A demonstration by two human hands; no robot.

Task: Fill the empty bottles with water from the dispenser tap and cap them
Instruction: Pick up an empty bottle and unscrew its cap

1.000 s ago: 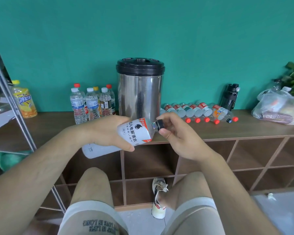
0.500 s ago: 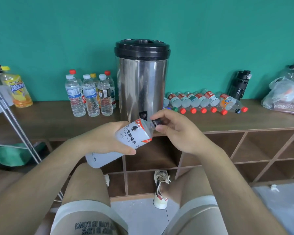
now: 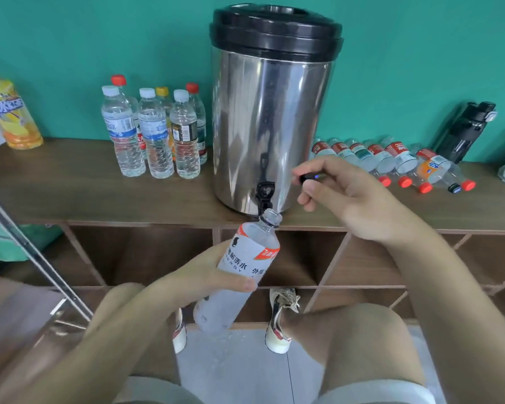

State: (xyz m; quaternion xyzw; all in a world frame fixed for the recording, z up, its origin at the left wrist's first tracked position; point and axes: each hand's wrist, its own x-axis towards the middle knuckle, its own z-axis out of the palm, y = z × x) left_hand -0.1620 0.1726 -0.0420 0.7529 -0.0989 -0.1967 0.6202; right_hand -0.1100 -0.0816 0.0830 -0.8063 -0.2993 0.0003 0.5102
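1. Far left on the counter [image 3: 70, 188], we are noting a cluster of capped bottles [image 3: 153, 135] standing upright with clear liquid inside. They are well apart from both hands.
2. The left hand [image 3: 207, 275] is gripping the bottle [image 3: 247, 255] round its labelled middle, with fingers and thumb curled about it. It is holding the bottle in the air in front of the counter edge, resting on nothing.
3. The bottle's long axis is tilting, with the base down-left toward the knees and the neck up-right. Its open mouth [image 3: 271, 217] is sitting just under the tap [image 3: 264, 191] and a shade to its right. We cannot tell whether the two are touching.
4. The bottle is showing frosted white plastic, a white label with an orange band and dark characters, and a bare threaded neck. We are seeing no water line and are judging it empty.
5. The tap is a small black spout low on the steel dispenser [image 3: 271, 118]. No stream is running from it.
6. The right hand [image 3: 359, 205] is pinching a small black cap [image 3: 309, 178] between thumb and forefinger. It is hovering just right of the tap, above and right of the bottle's mouth.
7. We are judging that the mouth needs shifting slightly left to sit squarely under the spout. The right hand is the nearer one for working the tap.
8. Far right, a row of bottles [image 3: 391, 160] is lying on its side, mostly red caps toward us. These are looking empty.
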